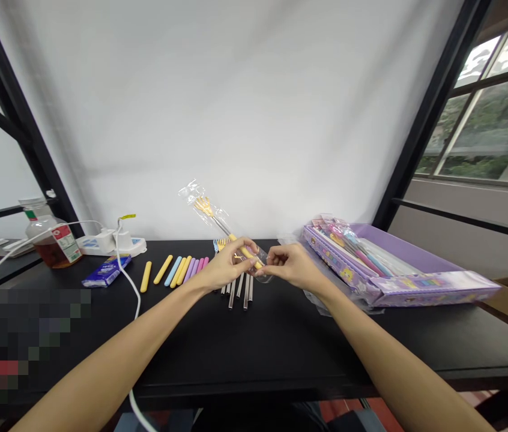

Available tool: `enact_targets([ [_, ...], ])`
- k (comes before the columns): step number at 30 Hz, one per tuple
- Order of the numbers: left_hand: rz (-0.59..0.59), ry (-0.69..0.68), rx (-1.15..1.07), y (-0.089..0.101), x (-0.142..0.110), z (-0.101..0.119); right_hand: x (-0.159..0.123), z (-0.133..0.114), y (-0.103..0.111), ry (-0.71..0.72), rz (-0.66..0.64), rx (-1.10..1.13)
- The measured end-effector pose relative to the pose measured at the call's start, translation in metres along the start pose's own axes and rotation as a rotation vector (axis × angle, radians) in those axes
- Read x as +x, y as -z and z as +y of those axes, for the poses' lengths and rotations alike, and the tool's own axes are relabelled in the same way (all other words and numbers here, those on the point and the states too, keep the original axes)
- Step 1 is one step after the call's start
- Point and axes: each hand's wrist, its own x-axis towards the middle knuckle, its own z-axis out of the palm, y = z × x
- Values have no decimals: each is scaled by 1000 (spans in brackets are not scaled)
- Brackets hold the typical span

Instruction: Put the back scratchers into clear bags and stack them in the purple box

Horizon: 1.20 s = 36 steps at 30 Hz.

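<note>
A yellow back scratcher (pixel 221 225) with a hand-shaped head and a metal rod slants up to the left inside a clear plastic sleeve (pixel 190 191). My left hand (pixel 229 265) is closed around its yellow handle through the plastic. At the lower end of the sleeve, my right hand (pixel 293 265) pinches the film with its fingertips. Beneath my hands lie several metal rods (pixel 245 294) with small hand-shaped heads (pixel 218 245), partly hidden by my left hand. To their left, several yellow, blue, purple and pink handles (pixel 185 271) lie side by side on the black table.
At right stands an open purple box (pixel 429 255) holding wrapped back scratchers (pixel 362 246), with loose plastic film (pixel 321 305) beside it. At left are a blue packet (pixel 106 271), a power strip (pixel 134 246), a white cable (pixel 137 300) and a bottle of brown liquid (pixel 53 240).
</note>
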Motion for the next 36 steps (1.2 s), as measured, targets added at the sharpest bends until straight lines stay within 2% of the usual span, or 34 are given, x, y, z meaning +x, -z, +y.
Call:
enact_targets([
  [3, -29, -7, 11, 1, 0, 1, 0, 1, -1, -13, -19, 19],
  [7, -85, 6, 113, 4, 0, 3, 0, 0, -2, -61, -176, 74],
  [10, -51, -15, 147, 9, 3, 1, -1, -1, -1, -63, -201, 74],
  [12, 34, -33, 103, 17, 6, 0, -1, -3, 1, -67, -218, 76],
  [17, 415, -72, -8, 48, 13, -1, -1, 0, 1, -78, -282, 71],
  [20, 450, -47, -8, 58, 12, 0, -1, 3, -1, -57, -311, 77],
  [23, 395, -120, 41, 51, 9, 6, 0, 6, -3, -58, -347, 52],
  [27, 274, -200, 110, 26, 6, 16, 1, 6, -2, 5, -308, -66],
  [29, 263, -205, 113, 15, 5, 20, 1, 6, -1, 41, -302, -107],
  [36, 217, -224, 179, 1, 2, 25, -2, 4, 0, -39, -441, 70],
])
